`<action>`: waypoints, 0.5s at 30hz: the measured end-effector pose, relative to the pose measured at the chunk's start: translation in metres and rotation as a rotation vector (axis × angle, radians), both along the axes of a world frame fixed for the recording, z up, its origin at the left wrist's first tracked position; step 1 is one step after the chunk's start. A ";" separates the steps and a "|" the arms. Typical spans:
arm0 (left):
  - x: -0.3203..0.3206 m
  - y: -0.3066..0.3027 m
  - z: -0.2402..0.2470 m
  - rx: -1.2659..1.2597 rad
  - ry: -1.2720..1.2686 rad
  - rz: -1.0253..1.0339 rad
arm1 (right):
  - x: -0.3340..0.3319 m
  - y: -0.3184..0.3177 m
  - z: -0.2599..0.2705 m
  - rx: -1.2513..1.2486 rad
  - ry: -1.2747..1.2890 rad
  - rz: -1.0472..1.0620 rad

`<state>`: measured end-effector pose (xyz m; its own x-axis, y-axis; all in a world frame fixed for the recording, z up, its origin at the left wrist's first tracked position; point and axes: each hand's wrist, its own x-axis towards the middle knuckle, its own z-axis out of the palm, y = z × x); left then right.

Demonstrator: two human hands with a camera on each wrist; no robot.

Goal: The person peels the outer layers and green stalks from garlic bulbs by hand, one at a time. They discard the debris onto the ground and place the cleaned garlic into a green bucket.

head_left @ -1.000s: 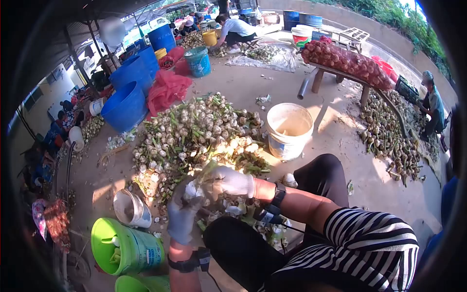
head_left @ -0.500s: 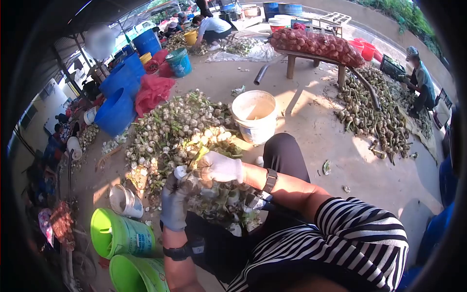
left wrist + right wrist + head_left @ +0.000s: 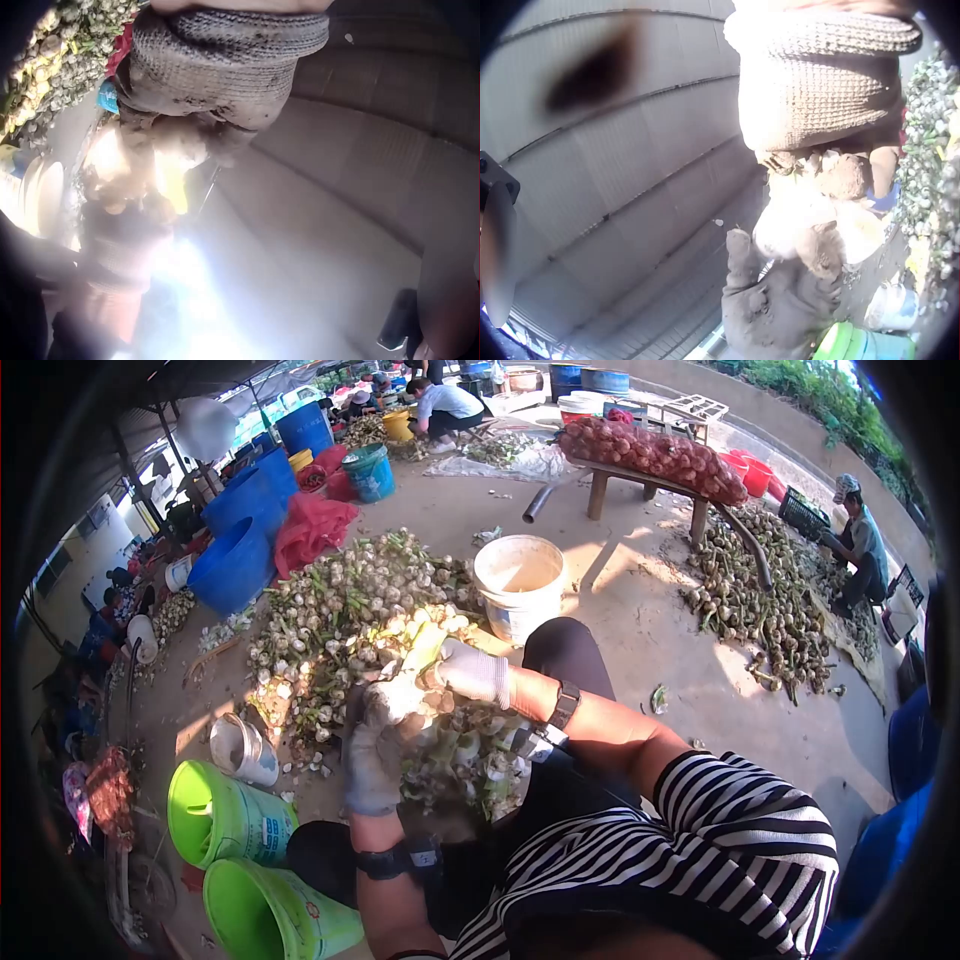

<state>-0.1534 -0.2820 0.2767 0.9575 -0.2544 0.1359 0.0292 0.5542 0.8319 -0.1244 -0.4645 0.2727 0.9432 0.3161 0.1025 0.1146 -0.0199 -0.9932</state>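
Observation:
Both gloved hands meet over the near edge of the garlic pile (image 3: 350, 595). The left hand (image 3: 372, 765) has its fingers curled around a pale garlic bulb (image 3: 780, 229), best seen in the right wrist view. On the bulb's other side, the right hand (image 3: 474, 672) pinches it with bent fingers. A green leafy piece (image 3: 426, 646) sticks up between the hands. Glare in the left wrist view blurs the contact between the left hand (image 3: 214, 71) and the right hand (image 3: 116, 247).
A white bucket (image 3: 520, 585) stands beyond the right hand. Two green buckets (image 3: 205, 815) and a small white bucket (image 3: 243, 750) are at the left. Leafy scraps (image 3: 465, 760) lie below the hands. A bench (image 3: 640, 476) carries a red net sack (image 3: 655, 455).
The head view has shifted, so the pile and buckets sit farther left in it. The hands remain close together around the garlic, while the green leafy piece now points upward between them.

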 end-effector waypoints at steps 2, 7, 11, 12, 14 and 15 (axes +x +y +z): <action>0.026 0.003 -0.020 -0.032 -0.030 0.003 | -0.004 -0.009 0.005 0.158 0.001 0.075; 0.061 -0.003 -0.033 0.491 -0.397 0.410 | 0.017 -0.028 0.021 0.121 0.142 0.143; 0.064 -0.026 -0.016 0.273 -0.092 0.129 | 0.074 -0.030 0.020 -0.269 0.043 0.280; 0.080 -0.024 -0.026 0.190 -0.158 0.048 | 0.074 -0.027 0.038 -0.559 -0.009 0.297; 0.101 -0.016 -0.045 -0.035 0.021 0.050 | 0.092 -0.029 0.028 -0.319 0.050 0.433; 0.115 -0.002 -0.053 -0.213 0.082 0.051 | 0.095 -0.033 0.023 -0.009 0.161 0.478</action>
<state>-0.0380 -0.2845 0.2239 0.9785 -0.1789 0.1028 0.0590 0.7198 0.6917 -0.0293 -0.4972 0.2953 0.6964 0.7167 -0.0371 -0.0417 -0.0112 -0.9991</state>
